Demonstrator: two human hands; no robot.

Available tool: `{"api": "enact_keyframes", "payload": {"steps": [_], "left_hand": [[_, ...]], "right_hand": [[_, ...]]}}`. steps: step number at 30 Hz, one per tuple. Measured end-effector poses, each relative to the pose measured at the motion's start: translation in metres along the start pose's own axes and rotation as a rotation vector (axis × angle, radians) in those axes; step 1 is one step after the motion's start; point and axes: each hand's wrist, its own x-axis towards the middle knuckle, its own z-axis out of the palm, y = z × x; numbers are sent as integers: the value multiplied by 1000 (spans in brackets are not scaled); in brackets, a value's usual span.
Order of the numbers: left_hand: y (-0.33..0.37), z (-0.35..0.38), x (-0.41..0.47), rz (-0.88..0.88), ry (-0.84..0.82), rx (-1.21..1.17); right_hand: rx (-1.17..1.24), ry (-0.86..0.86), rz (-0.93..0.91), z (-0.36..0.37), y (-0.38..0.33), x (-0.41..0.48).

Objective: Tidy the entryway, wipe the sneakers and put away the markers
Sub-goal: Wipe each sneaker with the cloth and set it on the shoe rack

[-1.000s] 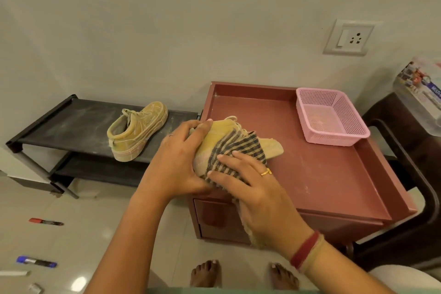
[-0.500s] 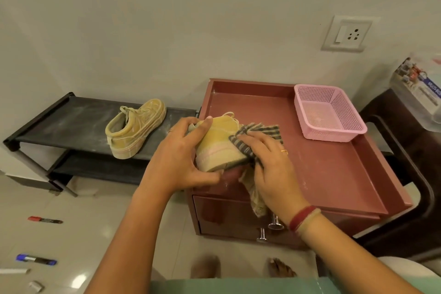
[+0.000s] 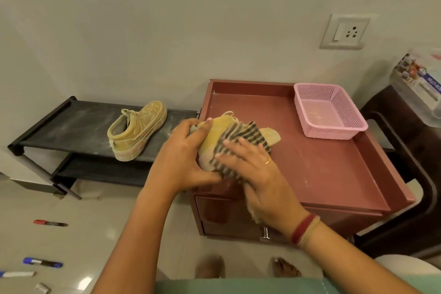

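My left hand (image 3: pixel 183 157) grips the heel end of a yellow sneaker (image 3: pixel 216 135) over the front left corner of the maroon cabinet top (image 3: pixel 334 174). My right hand (image 3: pixel 257 172) presses a striped cloth (image 3: pixel 235 148) flat against the sneaker's side; the cloth's tail hangs below my palm. The sneaker's toe (image 3: pixel 270 136) pokes out past the cloth. A second yellow sneaker (image 3: pixel 137 130) stands on the black shoe rack (image 3: pixel 71 124). On the floor at the left lie a red marker (image 3: pixel 50 223), a blue marker (image 3: pixel 43 262) and a white marker (image 3: pixel 16 274).
A pink mesh basket (image 3: pixel 330 112) sits at the back right of the cabinet top. A dark chair (image 3: pixel 405 174) stands right of the cabinet, with a plastic box (image 3: pixel 420 88) behind it. A small cap-like piece (image 3: pixel 43 288) lies on the floor. My bare feet (image 3: pixel 284 267) stand before the drawer.
My right hand has slid the cloth back from the sneaker's toe end toward its middle and side, with the fingers now laid flat. My left hand kept its hold on the heel.
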Motion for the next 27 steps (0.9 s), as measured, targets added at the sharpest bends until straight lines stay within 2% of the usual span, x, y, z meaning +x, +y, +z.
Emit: {"api": "enact_keyframes", "payload": {"steps": [3, 5, 8, 12, 14, 16, 17, 20, 21, 24, 25, 27], "left_hand": [[5, -1, 1, -5, 3, 0], [4, -2, 2, 6, -5, 23], [1, -5, -1, 20, -12, 63], [-1, -6, -2, 0, 10, 46], [-2, -6, -1, -15, 0, 30], [-4, -6, -2, -23, -2, 17], [-4, -6, -2, -28, 2, 7], [-4, -7, -3, -49, 10, -22], [-4, -7, -3, -49, 5, -23], [-5, -7, -3, -35, -12, -14], [-6, -7, -4, -39, -14, -19], [-6, -7, -5, -54, -1, -34]], "right_hand": [[202, 137, 236, -10, 20, 16], [214, 110, 196, -4, 7, 9], [265, -28, 99, -2, -1, -1], [246, 181, 286, -9, 29, 20], [229, 130, 208, -1, 16, 12], [271, -11, 137, 4, 4, 0], [289, -18, 152, 3, 9, 2], [262, 121, 276, -5, 26, 19], [261, 107, 271, -6, 21, 19], [290, -102, 111, 1, -2, 3], [290, -108, 94, 1, 0, 2], [264, -2, 198, -4, 22, 12]]}}
